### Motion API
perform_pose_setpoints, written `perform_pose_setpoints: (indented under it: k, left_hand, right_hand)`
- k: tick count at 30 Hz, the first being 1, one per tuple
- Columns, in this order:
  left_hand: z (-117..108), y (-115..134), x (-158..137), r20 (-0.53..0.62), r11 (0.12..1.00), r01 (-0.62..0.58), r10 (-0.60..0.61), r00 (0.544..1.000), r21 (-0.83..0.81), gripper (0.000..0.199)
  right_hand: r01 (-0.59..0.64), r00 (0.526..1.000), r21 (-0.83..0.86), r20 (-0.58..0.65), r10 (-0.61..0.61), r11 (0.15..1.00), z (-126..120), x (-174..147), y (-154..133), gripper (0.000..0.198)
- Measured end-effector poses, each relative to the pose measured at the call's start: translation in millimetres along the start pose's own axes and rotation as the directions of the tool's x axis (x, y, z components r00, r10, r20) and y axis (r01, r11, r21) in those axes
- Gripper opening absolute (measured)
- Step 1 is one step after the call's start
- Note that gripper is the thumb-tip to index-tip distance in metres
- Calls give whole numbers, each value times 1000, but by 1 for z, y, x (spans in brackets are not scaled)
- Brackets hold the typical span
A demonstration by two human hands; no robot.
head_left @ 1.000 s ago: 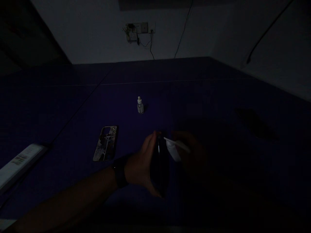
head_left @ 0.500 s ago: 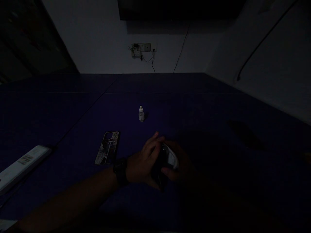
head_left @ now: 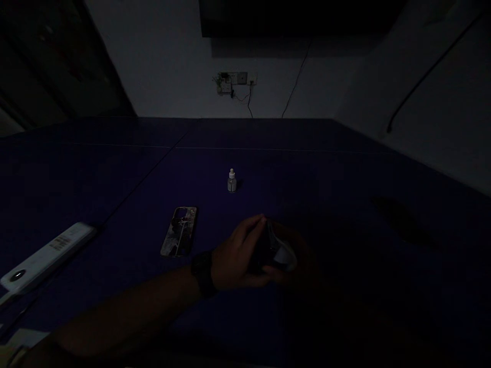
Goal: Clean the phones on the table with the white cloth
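Observation:
A dark object with a pale, rounded, glossy part is held between both hands above the blue surface; its kind is hard to make out in the dim light. My left hand, with a black watch on the wrist, closes on its left side. Deep in shadow, my right hand wraps round the other side, its thumb lying across the front. Left of the hands lies a patterned phone case. A small clear bottle with a white top stands upright beyond them.
At the left lies a white power strip with a cord running back. A dark flat thing rests at the right, barely visible. Wall sockets with cables and a black screen are on the far wall.
Both hands still hold the dark and pale object, which has turned a little. My left fingers have drawn in closer around it. The whole view has shifted slightly.

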State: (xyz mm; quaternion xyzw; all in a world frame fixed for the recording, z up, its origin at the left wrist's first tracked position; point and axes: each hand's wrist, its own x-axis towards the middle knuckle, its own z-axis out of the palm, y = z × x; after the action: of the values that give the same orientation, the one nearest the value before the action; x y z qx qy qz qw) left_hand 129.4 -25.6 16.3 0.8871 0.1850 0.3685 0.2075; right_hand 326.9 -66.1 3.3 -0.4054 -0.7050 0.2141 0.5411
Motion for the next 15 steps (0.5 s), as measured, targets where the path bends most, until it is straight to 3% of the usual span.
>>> perform_pose_setpoints:
  k: [7,11,15]
  left_hand:
    - [-1,0,0,15,1000,6,-6,1000,19,127]
    - [0,-1,0,4,1000,-10,10,1000,-4,127]
    - [1,-2,3,2,998,-64,64,998,-19,121]
  right_hand:
    - [170,975,-37,154,-162,985,-12,1,5,57]
    - [232,967,-196,151,-204,953,-17,-2,9,42]
    - [254,964,-253,149,-222,933,-23,0,14,27]
